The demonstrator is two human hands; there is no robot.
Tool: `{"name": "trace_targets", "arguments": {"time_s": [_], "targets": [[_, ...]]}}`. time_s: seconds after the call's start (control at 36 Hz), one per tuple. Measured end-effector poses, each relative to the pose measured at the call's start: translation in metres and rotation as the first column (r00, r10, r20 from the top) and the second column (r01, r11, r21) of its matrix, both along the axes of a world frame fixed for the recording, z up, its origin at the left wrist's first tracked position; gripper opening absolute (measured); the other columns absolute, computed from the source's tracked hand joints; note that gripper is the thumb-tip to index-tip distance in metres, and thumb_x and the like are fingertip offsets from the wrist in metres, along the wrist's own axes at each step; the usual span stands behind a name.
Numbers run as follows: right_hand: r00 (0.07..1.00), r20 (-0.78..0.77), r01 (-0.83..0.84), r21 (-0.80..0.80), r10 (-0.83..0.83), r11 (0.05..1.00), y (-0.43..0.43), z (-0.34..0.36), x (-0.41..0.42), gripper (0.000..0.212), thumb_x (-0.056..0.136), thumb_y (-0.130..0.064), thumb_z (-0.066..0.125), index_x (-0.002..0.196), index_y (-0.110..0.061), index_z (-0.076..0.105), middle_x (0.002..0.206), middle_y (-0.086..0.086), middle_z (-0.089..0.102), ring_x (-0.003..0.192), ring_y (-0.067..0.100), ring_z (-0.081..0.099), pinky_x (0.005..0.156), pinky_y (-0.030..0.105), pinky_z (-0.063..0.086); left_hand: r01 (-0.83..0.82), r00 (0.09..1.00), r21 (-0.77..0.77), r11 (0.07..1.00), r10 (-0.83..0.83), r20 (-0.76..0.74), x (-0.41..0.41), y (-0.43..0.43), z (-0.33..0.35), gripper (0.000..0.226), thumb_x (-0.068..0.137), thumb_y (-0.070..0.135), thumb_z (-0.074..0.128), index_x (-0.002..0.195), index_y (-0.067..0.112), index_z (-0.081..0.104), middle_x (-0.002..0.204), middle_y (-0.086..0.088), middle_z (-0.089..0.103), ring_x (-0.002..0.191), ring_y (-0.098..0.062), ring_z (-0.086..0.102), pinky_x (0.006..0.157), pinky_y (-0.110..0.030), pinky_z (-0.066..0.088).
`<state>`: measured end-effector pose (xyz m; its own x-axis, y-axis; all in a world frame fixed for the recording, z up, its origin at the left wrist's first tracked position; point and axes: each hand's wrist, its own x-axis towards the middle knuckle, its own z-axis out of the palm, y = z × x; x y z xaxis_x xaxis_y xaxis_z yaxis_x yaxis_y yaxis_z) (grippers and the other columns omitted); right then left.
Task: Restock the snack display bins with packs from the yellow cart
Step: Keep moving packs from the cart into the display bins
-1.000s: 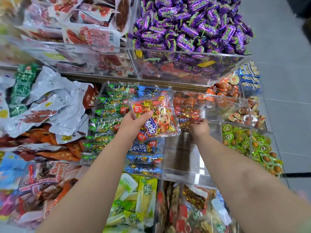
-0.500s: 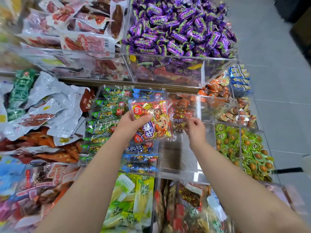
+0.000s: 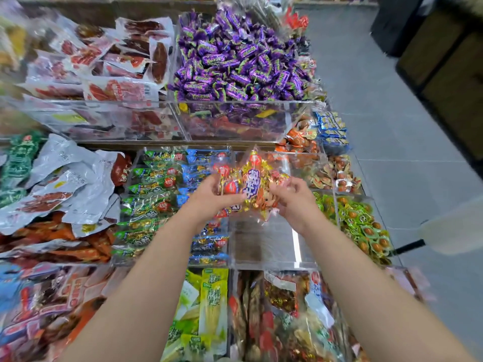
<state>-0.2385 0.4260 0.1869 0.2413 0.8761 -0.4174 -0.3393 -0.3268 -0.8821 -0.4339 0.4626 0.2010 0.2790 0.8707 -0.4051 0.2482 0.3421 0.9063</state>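
Clear acrylic bins (image 3: 295,118) step up in tiers across the display, with grey floor tiles (image 3: 392,126) off to the right. I have both hands on 1 snack pack (image 3: 252,178), a clear bag of red and gold wrapped pieces, held in the air over the middle-tier bin (image 3: 264,246) whose bare bottom shows. The left hand (image 3: 209,195) grips the pack's left side, thumb laid across the front. The right hand (image 3: 295,202) has its fingers curled at the right edge; I read that as a pinch on the film, though blur softens it. I judge the 2-handed hold is for tearing or spreading the bag above that bin, so pieces drop in there and not among the green packs (image 3: 146,202) and blue packs (image 3: 206,163) just to the left. The purple candies (image 3: 235,66) sit heaped a tier above, well apart. The yellow cart is out of view. Next should come emptying the pack or laying it down; the risk is spill over the low divider.
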Motion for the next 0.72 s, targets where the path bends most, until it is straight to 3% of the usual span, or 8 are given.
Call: {"name": "trace_targets", "arguments": {"time_s": [0.08,0.14,0.25,0.31,0.39,0.5,0.61,0.72], "targets": [[0.976,-0.155,0.157,-0.005,-0.156,0.988,-0.008,-0.001,-0.002,0.038,0.083,0.0,0.066,0.104,-0.018,0.04,0.092,0.007,0.06,0.059,0.01,0.064,0.043,0.018,0.047,-0.053,0.998,0.004,0.999,0.053,0.045,0.004,-0.002,-0.003,0.096,0.07,0.033,0.083,0.149,0.02,0.03,0.136,0.006,0.039,0.105,-0.007,0.052,0.083,-0.031,0.047],[0.976,-0.181,0.125,-0.007,-0.124,0.992,-0.014,-0.004,-0.006,0.059,0.081,0.002,0.067,0.122,-0.023,0.035,0.103,0.007,0.059,0.073,0.015,0.065,0.048,0.02,0.051,-0.086,0.99,-0.013,0.996,0.087,0.113,0.007,-0.001,-0.004,0.07,0.077,0.024,0.079,0.138,0.016,0.045,0.135,0.004,0.051,0.116,-0.018,0.056,0.099,-0.044,0.045],[0.957,0.284,-0.034,-0.113,0.066,0.993,-0.018,-0.009,-0.004,0.066,0.072,-0.024,0.081,0.128,-0.016,0.046,0.117,0.005,0.051,0.103,0.021,0.059,0.084,0.035,0.054,-0.107,0.992,0.031,0.994,0.105,0.065,0.006,0.002,-0.006,0.071,0.079,0.025,0.078,0.14,0.014,0.044,0.14,-0.007,0.053,0.129,-0.024,0.048,0.11,-0.049,0.037],[0.887,0.434,-0.103,-0.142,0.156,0.984,-0.017,-0.01,0.004,0.056,0.069,-0.035,0.081,0.115,-0.017,0.056,0.12,0.003,0.051,0.104,0.012,0.057,0.086,0.026,0.048,-0.097,0.995,0.068,0.993,0.095,0.043,0.003,0.005,-0.008,0.074,0.078,0.028,0.078,0.141,0.015,0.042,0.144,-0.004,0.049,0.133,-0.022,0.044,0.111,-0.048,0.035],[0.924,0.347,-0.147,-0.066,0.161,0.987,-0.011,-0.008,0.011,0.041,0.07,-0.027,0.082,0.103,-0.021,0.059,0.106,-0.005,0.058,0.077,-0.005,0.063,0.059,0.008,0.047,-0.036,0.999,0.101,0.994,0.036,0.0,0.002,0.007,-0.015,0.083,0.073,0.033,0.081,0.143,0.02,0.04,0.146,-0.001,0.046,0.135,-0.022,0.041,0.111,-0.045,0.035],[0.943,0.254,-0.188,-0.121,0.214,0.975,0.002,-0.014,0.015,0.077,0.063,-0.028,0.086,0.129,-0.014,0.048,0.128,-0.001,0.052,0.115,0.02,0.055,0.096,0.04,0.047,-0.057,0.998,0.109,0.992,0.057,0.008,0.002,0.012,-0.02,0.098,0.067,0.046,0.081,0.148,0.022,0.032,0.152,0.001,0.035,0.138,-0.017,0.032,0.097,-0.033,0.031],[0.998,0.059,0.034,-0.115,-0.027,0.993,0.011,-0.036,0.032,0.056,0.068,-0.015,0.081,0.117,-0.011,0.055,0.118,0.015,0.064,0.101,0.029,0.066,0.093,0.05,0.05,-0.22,0.975,0.129,0.967,0.22,0.02,-0.009,0.025,-0.021,0.083,0.08,0.039,0.074,0.149,0.02,0.032,0.15,0.0,0.04,0.127,-0.01,0.04,0.095,-0.03,0.033],[0.969,0.22,0.149,-0.148,-0.114,0.978,0.014,-0.066,0.04,0.031,0.075,-0.011,0.078,0.097,-0.019,0.059,0.1,0.008,0.069,0.086,0.021,0.068,0.076,0.034,0.057,-0.323,0.944,0.173,0.93,0.329,-0.003,-0.023,0.036,-0.016,0.038,0.082,0.032,0.074,0.117,0.021,0.061,0.106,0.011,0.067,0.099,-0.007,0.061,0.085,-0.032,0.049]]}}
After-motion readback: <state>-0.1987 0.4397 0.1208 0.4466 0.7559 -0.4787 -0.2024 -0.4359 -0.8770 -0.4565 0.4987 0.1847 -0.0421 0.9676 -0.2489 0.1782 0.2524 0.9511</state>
